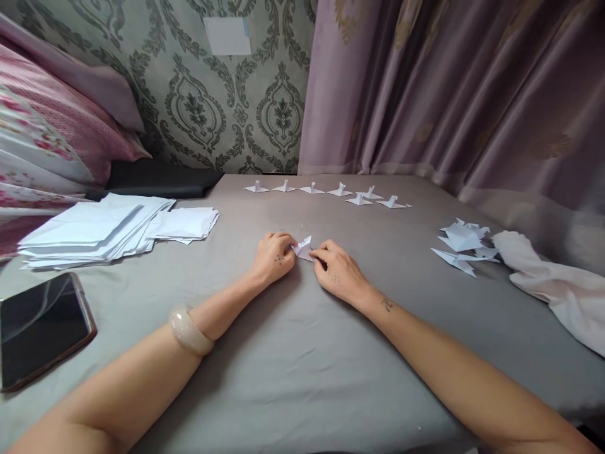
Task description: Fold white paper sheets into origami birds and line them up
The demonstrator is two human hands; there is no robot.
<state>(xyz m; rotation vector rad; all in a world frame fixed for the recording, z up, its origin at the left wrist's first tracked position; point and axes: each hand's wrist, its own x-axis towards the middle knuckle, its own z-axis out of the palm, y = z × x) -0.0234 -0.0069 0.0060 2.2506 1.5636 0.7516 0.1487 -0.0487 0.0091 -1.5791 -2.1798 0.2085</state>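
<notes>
Between my two hands, at the middle of the table, is a small folded white paper piece [303, 250] with a raised pointed flap. My left hand [276, 257] pinches its left edge between thumb and fingers. On the opposite side, my right hand [338, 270] grips the right corner with its fingertips. Both hands rest low over the cloth, and the fingers partly cover the paper. Beyond them, several folded paper figures [312, 188] stand in a row near the table's far edge, each with flat points and an upright part.
At left lie a stack of large white sheets [85, 230], a pile of smaller sheets [185, 224], a black folded item [163, 180] and a phone [45, 328]. Folded paper pieces [463, 238] and a pale cloth [543, 277] are at right. Curtains [401, 94] hang behind the grey-covered table [307, 378].
</notes>
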